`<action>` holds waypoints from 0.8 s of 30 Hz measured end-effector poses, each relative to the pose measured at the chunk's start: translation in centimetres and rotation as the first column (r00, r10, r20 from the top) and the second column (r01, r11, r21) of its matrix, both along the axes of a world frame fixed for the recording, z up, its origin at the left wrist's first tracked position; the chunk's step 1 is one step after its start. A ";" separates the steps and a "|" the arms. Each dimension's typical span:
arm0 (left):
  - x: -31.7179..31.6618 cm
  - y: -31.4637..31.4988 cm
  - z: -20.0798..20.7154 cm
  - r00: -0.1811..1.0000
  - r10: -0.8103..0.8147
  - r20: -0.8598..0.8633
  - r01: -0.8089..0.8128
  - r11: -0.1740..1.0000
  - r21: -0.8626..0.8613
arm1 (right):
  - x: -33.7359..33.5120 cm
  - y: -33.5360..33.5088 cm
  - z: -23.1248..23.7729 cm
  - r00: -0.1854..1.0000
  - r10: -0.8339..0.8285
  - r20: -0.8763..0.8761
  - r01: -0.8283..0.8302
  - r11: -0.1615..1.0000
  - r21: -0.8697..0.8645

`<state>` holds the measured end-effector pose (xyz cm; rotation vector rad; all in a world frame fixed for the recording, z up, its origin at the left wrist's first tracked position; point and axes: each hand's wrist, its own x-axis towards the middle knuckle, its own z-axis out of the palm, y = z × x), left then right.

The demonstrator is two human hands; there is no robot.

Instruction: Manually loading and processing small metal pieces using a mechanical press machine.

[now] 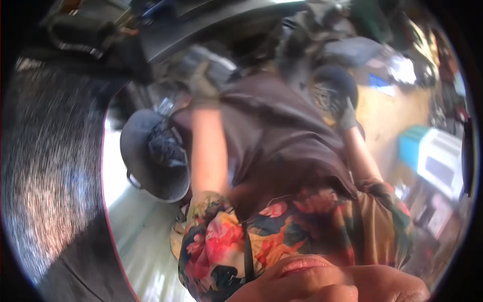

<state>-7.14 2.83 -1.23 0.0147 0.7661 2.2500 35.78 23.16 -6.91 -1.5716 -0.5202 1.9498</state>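
- The dark round part (336, 90), near the machine's upper right edge, has the gloved right hand (347, 117) just below it; blur hides its fingers
- The gloved left hand (201, 88) reaches into the machine's dark underside (211, 30); finger state cannot be told
- A grey pan (146, 171) hangs lower left; judging by both arms up, the work looks midway

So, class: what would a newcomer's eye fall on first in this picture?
The bright floral shirt at lower centre stands out most. Above it, two bare forearms reach up to the gloved left hand and right hand amid dark machine parts. A grey bowl of dark bits sits at centre left.
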 end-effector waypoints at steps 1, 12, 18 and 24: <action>1.3 0.6 2.1 0.990 -0.092 0.106 0.084 0.993 0.085 | -2.9 0.0 1.8 0.988 0.152 0.025 -0.154 0.984 0.092; 0.8 -0.2 3.5 0.992 -0.122 0.012 0.117 0.968 0.223 | -31.6 -7.8 14.0 0.284 0.699 0.657 -0.900 -0.042 0.434; 0.3 0.2 3.0 0.998 -0.029 0.057 0.014 0.967 0.253 | -31.9 -8.9 15.0 0.413 0.423 0.807 -0.816 -0.222 0.534; 0.3 0.0 3.5 0.991 -0.115 0.073 0.094 0.966 0.239 | -32.5 -7.4 16.1 0.244 0.473 0.847 -0.880 -0.258 0.398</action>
